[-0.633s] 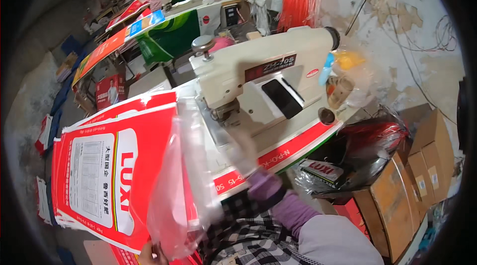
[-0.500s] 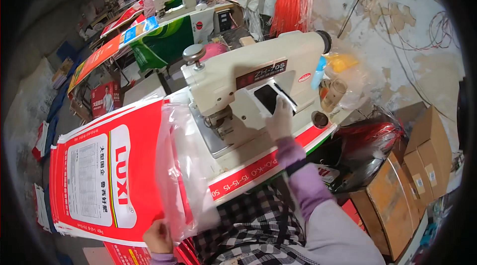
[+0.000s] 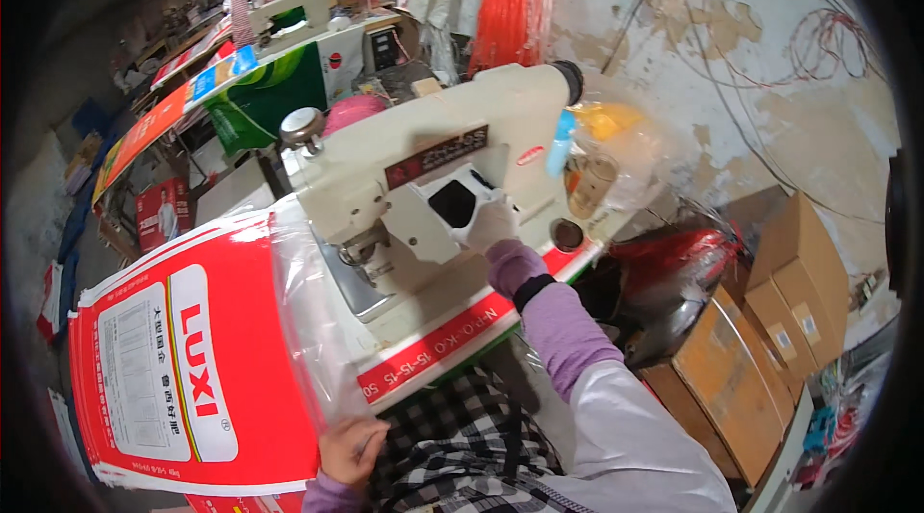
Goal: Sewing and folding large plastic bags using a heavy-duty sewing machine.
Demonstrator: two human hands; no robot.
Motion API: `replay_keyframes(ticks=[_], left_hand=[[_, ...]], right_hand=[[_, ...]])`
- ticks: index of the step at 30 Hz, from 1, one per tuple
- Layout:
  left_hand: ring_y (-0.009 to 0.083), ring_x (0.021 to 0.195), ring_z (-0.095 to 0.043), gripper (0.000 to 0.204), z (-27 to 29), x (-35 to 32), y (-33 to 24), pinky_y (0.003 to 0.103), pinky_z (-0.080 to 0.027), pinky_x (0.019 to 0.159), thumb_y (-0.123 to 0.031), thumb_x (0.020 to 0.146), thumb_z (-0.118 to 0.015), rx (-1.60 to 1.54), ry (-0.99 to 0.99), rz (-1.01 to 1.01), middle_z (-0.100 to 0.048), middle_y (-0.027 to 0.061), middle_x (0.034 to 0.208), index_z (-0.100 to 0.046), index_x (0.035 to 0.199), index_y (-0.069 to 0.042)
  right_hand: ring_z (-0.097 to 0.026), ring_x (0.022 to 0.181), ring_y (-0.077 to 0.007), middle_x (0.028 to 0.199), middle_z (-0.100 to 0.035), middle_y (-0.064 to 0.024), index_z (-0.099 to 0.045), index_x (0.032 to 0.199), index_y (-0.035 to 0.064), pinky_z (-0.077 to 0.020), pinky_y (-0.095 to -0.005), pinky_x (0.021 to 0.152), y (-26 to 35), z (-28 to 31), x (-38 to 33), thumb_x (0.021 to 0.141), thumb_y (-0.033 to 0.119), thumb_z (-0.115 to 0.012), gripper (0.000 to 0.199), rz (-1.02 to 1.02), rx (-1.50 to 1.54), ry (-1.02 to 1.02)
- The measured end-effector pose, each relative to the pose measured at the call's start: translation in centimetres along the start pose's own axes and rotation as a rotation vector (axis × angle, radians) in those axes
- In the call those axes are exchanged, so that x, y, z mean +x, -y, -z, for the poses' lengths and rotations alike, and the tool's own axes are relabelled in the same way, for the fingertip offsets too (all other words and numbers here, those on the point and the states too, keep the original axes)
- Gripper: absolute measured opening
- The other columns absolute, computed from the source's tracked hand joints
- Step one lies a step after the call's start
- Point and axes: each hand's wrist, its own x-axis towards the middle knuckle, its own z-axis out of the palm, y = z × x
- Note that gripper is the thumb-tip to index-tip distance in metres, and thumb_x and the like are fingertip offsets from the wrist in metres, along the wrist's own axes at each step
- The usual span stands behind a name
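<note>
My right hand (image 3: 493,227), which looks gloved in white, closes around the edge of a dark-screened smartphone (image 3: 453,204) with a white border. It is in the arm opening of a cream industrial sewing machine (image 3: 423,133). My left hand (image 3: 351,452) has its fingers curled, with nothing visible in them, just beside the near right corner of a stack of red-and-white woven sacks (image 3: 265,359). A clear plastic liner (image 3: 313,330) sticks out from the sacks' right end towards the machine's needle area.
Beside the machine stand a light blue bottle (image 3: 560,142) and a brownish clear jar (image 3: 590,184). Cardboard boxes (image 3: 804,282) are stacked at the right. Red strands (image 3: 510,8) hang behind. Another machine (image 3: 289,17) and a person (image 3: 241,8) are farther back at left.
My left hand has come off the sack's corner and moved right. My right hand still grips the phone, now tilted differently. The whole view has shifted, so the scene sits farther left.
</note>
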Motion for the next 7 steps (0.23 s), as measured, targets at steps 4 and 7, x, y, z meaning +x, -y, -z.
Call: replay_keyframes(ticks=[4,7], left_hand=[[0.0237,0.099,-0.062,0.026,-2.2,3.2,0.6,0.032,-0.047,0.087,-0.008,0.084,-0.065,-0.249,-0.028,0.099,-0.066,0.0123,0.103,-0.063,0.110,-0.004],[0.0268,0.137,-0.031,0.070,-6.6,5.5,2.6,0.032,-0.024,0.110,-0.029,0.093,-0.061,-1.135,-0.076,0.368,-0.037,0.0158,0.146,-0.024,0.147,-0.005]], right_hand=[[-0.048,0.114,-0.0362,0.119,-0.050,-0.0214,-0.052,0.119,-0.0043,-0.0432,-0.0450,0.096,3.2,2.4,-5.5,0.060,0.044,-0.078,0.081,-0.003,0.409,0.178],[-0.043,0.124,-0.0373,0.128,-0.046,-0.0271,-0.047,0.130,-0.0026,-0.0331,-0.0441,0.107,5.8,3.2,-13.7,0.060,0.042,-0.079,0.089,0.197,0.790,0.265]])
